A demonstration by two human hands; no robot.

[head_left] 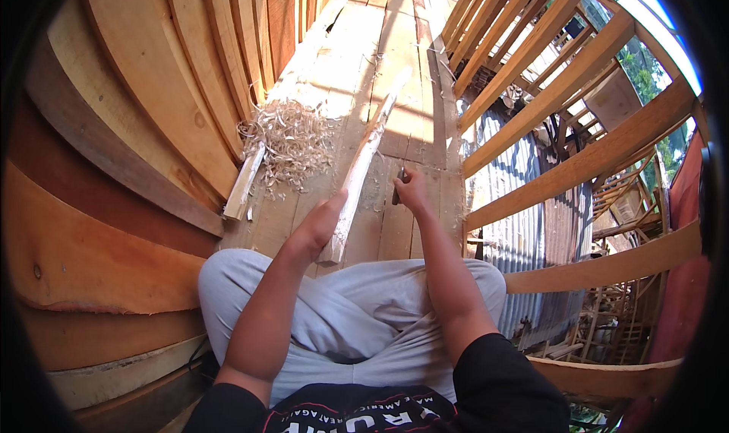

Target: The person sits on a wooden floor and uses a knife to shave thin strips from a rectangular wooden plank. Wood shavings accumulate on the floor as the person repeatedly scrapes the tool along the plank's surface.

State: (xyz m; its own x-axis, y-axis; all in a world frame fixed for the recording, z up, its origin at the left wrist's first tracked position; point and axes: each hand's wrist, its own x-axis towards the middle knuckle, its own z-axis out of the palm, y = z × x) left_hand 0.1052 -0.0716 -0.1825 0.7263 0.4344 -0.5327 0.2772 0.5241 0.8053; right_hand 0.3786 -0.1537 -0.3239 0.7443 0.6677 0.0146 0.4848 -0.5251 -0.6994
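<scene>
A long, pale length of wood point(363, 163), partly stripped and rough on its surface, slants away from me over the plank floor. My left hand point(323, 222) is closed around its near end, just in front of my crossed legs. To the right of the wood and apart from it, my right hand point(412, 190) is closed on a slim dark tool point(396, 194). It looks like a short knife, but the fingers cover part of it and its kind is not certain.
Curly wood shavings point(292, 140) lie heaped on the left, with a short wood piece point(247, 181) beside them. Upright boards point(152, 76) line the left side. A slatted wooden railing point(547, 171) bounds the right, above corrugated metal roofing point(512, 197). Plank floor point(395, 235) runs ahead.
</scene>
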